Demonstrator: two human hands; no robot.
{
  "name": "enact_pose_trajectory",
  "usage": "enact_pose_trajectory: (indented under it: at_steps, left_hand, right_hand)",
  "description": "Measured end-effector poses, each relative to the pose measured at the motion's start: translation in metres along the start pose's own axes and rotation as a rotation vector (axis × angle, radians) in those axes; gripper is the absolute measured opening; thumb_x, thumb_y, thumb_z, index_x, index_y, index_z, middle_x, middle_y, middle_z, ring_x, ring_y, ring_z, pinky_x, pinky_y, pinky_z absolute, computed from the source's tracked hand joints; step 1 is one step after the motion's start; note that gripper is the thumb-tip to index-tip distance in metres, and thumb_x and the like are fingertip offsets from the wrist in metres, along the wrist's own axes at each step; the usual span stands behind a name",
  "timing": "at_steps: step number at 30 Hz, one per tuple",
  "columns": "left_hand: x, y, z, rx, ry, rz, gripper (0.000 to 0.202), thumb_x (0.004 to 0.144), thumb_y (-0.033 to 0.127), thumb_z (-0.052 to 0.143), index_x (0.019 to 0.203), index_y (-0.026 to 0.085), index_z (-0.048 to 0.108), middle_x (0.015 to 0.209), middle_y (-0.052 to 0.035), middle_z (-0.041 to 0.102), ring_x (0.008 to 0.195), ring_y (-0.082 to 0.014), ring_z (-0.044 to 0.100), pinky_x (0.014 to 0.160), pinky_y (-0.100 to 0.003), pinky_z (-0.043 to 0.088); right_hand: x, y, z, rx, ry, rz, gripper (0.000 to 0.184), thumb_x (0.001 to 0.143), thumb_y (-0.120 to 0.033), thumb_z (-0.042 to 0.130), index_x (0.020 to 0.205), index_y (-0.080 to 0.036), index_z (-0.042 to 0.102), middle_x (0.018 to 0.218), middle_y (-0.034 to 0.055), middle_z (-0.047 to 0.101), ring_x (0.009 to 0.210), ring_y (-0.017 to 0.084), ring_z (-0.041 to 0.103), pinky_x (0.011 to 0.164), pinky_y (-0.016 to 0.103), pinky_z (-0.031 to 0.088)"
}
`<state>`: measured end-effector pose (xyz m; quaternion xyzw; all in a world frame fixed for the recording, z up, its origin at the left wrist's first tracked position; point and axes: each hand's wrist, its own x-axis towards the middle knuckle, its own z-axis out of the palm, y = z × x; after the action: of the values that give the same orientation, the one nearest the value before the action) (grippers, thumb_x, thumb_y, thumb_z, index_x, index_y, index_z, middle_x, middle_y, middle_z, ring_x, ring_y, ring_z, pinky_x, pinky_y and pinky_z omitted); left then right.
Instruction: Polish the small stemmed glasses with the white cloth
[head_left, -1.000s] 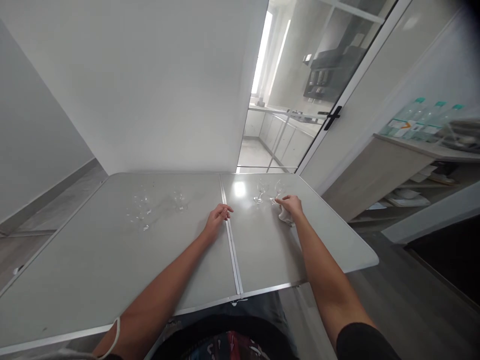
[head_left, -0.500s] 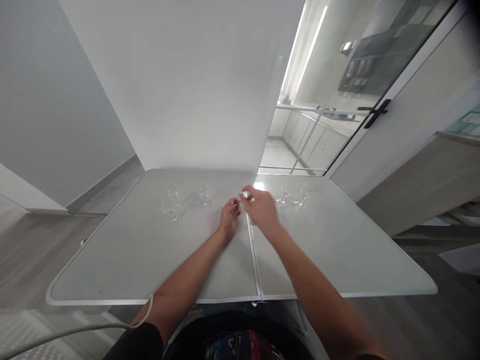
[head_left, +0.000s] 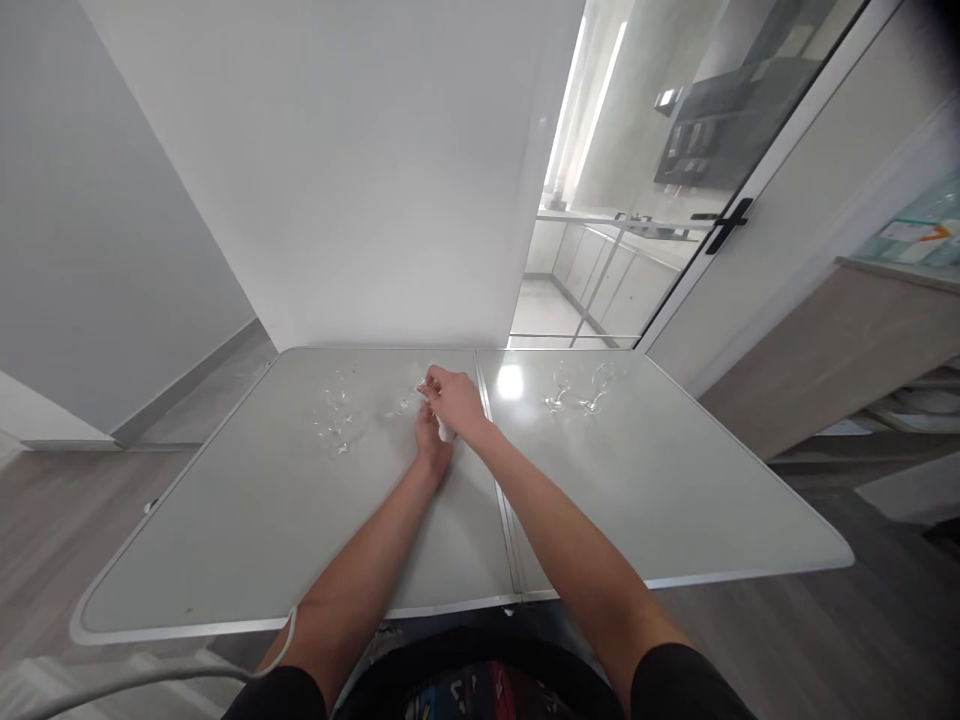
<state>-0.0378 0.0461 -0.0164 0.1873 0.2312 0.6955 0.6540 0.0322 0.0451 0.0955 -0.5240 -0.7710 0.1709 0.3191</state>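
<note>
"Grey-white table (head_left: 270, 530) under your arms, edged in metal and split by a metal seam (head_left: 508, 520). White wall (head_left: 375, 180) behind it, a glazed door (head_left: 622, 150) to the right, grey floor (head_left: 90, 510) around."

"And what else stands about?"

"Clear stemmed glasses (head_left: 337, 420) cluster on the left half; another pair (head_left: 556, 402) stands past the seam. A pale cable (head_left: 244, 673) runs by your left forearm. Far right, a shelf unit (head_left: 847, 340) bears bottles (head_left: 915, 235)."

"How are the hands?"

"Your right hand (head_left: 454, 402) has its fingers bent close together beside a lone glass (head_left: 406, 405), left of the seam; whether they grip it, I cannot tell. It partly blocks your left hand (head_left: 432, 440), whose opening is unclear. White cloth (head_left: 445, 432) shows between them; which one holds it, I cannot tell."
</note>
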Motion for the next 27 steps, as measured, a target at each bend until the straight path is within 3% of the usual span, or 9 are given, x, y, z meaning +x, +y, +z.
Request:
enact_pose_trajectory:
  at_steps: [3, 7, 11, 14, 18, 21, 24, 27]
  left_hand:
    - [0.004, 0.0, 0.003, -0.039, 0.043, 0.012, 0.025, 0.083, 0.036, 0.072, 0.104, 0.022, 0.068, 0.09, -0.0015, 0.069, 0.075, -0.0109, 0.063, 0.07, -0.024, 0.05]
    - [-0.002, 0.001, 0.01, 0.002, -0.091, 0.036, 0.046, 0.079, 0.021, 0.076, 0.123, 0.026, 0.065, 0.109, -0.004, 0.071, 0.086, -0.0115, 0.067, 0.081, -0.026, 0.053]
    - [-0.01, -0.001, 0.016, 0.046, -0.255, -0.014, 0.046, 0.083, 0.029, 0.077, 0.127, 0.027, 0.063, 0.132, -0.0084, 0.065, 0.114, -0.0211, 0.065, 0.103, -0.042, 0.051]
    - [-0.01, -0.004, 0.016, 0.121, -0.249, 0.005, 0.043, 0.083, 0.038, 0.078, 0.122, 0.024, 0.065, 0.14, -0.0113, 0.06, 0.124, -0.0263, 0.061, 0.104, -0.045, 0.051]
    - [-0.006, 0.0, 0.013, 0.175, -0.197, 0.062, 0.038, 0.081, 0.042, 0.079, 0.112, 0.023, 0.068, 0.148, -0.0101, 0.054, 0.124, -0.03, 0.062, 0.104, -0.046, 0.051]
    - [-0.004, 0.008, 0.011, 0.156, -0.14, 0.15, 0.035, 0.082, 0.044, 0.078, 0.108, 0.023, 0.069, 0.148, -0.0086, 0.054, 0.121, -0.0289, 0.065, 0.106, -0.044, 0.05]
    - [-0.004, 0.011, 0.011, 0.142, -0.119, 0.158, 0.035, 0.082, 0.044, 0.078, 0.109, 0.024, 0.069, 0.146, -0.0089, 0.056, 0.118, -0.0277, 0.067, 0.104, -0.042, 0.052]
    - [-0.005, 0.01, 0.011, 0.149, -0.137, 0.132, 0.035, 0.081, 0.043, 0.079, 0.109, 0.024, 0.07, 0.144, -0.0099, 0.058, 0.116, -0.0273, 0.068, 0.099, -0.04, 0.054]
  right_hand:
    - [-0.018, 0.034, -0.024, 0.345, 0.08, 0.035, 0.022, 0.093, -0.045, 0.058, 0.091, -0.024, 0.063, 0.077, 0.0001, 0.072, 0.069, 0.017, 0.065, 0.067, 0.027, 0.047]
    - [-0.045, 0.071, -0.037, 0.592, 0.079, 0.078, 0.03, 0.085, -0.052, 0.065, 0.085, -0.022, 0.06, 0.074, 0.001, 0.071, 0.071, 0.018, 0.067, 0.07, 0.029, 0.049]
    - [-0.062, 0.083, -0.026, 0.725, 0.199, 0.112, 0.032, 0.088, -0.054, 0.061, 0.087, -0.022, 0.058, 0.078, 0.0018, 0.071, 0.074, 0.019, 0.067, 0.07, 0.029, 0.048]
    - [-0.069, 0.083, -0.011, 0.792, 0.24, 0.111, 0.033, 0.088, -0.054, 0.06, 0.088, -0.022, 0.058, 0.082, 0.002, 0.07, 0.073, 0.018, 0.065, 0.068, 0.028, 0.049]
    - [-0.072, 0.088, -0.001, 0.919, 0.156, 0.158, 0.036, 0.084, -0.057, 0.066, 0.096, -0.023, 0.062, 0.085, 0.0007, 0.07, 0.066, 0.015, 0.06, 0.06, 0.026, 0.048]
    - [-0.072, 0.099, -0.008, 1.169, 0.216, 0.356, 0.047, 0.085, -0.066, 0.058, 0.109, -0.025, 0.061, 0.083, -0.0008, 0.067, 0.051, 0.012, 0.051, 0.05, 0.026, 0.046]
    - [-0.071, 0.113, -0.018, 1.361, 0.203, 0.48, 0.052, 0.084, -0.07, 0.058, 0.102, -0.021, 0.064, 0.081, 0.0037, 0.067, 0.063, 0.018, 0.061, 0.059, 0.032, 0.053]
    - [-0.07, 0.121, -0.019, 1.382, 0.154, 0.435, 0.042, 0.073, -0.052, 0.077, 0.094, -0.017, 0.066, 0.087, 0.0085, 0.072, 0.08, 0.024, 0.068, 0.072, 0.038, 0.056]
